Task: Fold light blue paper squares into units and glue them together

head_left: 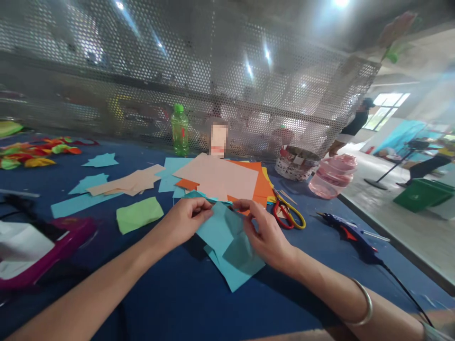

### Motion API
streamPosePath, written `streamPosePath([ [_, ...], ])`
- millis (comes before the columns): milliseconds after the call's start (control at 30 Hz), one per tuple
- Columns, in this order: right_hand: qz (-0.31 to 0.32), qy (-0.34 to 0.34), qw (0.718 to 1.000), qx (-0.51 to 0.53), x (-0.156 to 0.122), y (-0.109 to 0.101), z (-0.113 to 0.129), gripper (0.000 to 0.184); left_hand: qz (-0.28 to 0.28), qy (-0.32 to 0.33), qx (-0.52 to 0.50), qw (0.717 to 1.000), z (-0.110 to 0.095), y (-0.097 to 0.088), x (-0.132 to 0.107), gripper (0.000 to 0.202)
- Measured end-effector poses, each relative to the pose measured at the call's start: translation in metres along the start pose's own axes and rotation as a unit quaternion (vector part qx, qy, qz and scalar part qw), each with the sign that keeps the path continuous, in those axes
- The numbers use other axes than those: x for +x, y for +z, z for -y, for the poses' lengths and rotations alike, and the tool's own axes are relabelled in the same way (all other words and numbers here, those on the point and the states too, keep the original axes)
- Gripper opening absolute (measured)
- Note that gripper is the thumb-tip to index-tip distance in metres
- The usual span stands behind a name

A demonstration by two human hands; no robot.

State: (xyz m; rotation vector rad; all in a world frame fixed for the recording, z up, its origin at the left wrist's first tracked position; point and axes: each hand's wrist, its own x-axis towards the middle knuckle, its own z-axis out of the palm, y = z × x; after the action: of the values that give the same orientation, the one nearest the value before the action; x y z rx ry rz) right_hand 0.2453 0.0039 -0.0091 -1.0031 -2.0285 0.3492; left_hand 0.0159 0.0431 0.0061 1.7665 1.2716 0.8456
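Note:
Light-blue paper (pixel 231 237) lies at the middle of the blue table, its upper part between my two hands. My left hand (pixel 188 218) pinches its upper left edge between thumb and fingertips. At the upper right edge, my right hand (pixel 265 232) has thumb and fingers closed on the same paper. Another light-blue piece shows underneath, towards me. Just beyond my hands lies a pile with a pale pink sheet (pixel 220 175) on top and an orange sheet (pixel 263 182) under it. Scissors (pixel 287 213) with red and yellow handles rest right of the pile.
A glue gun (pixel 351 237) with its cord lies at right. Behind stand a green bottle (pixel 180 130), a basket (pixel 296 163) and a pink plastic container (pixel 332 175). Left are green paper (pixel 139 214), pale strips (pixel 128 182) and a magenta object (pixel 53 255). A perforated screen (pixel 159 71) rises behind.

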Motion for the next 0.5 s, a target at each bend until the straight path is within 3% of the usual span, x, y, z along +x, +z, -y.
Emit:
streamPosePath([
  [100, -0.012, -0.065, 0.997, -0.047, -0.004, 0.0, 0.004, 0.055, -0.011, -0.017, -0.012, 1.0, 0.0, -0.004, 0.002, 0.033],
  [300, -0.021, -0.112, 0.988, -0.106, -0.004, 0.003, 0.003, 0.041, -0.007, -0.041, -0.049, 0.998, -0.006, -0.003, -0.002, 0.036],
  [500, -0.036, -0.121, 0.984, -0.123, -0.004, 0.004, 0.0, 0.051, -0.007, -0.066, -0.077, 0.995, -0.012, -0.001, -0.003, 0.035],
])
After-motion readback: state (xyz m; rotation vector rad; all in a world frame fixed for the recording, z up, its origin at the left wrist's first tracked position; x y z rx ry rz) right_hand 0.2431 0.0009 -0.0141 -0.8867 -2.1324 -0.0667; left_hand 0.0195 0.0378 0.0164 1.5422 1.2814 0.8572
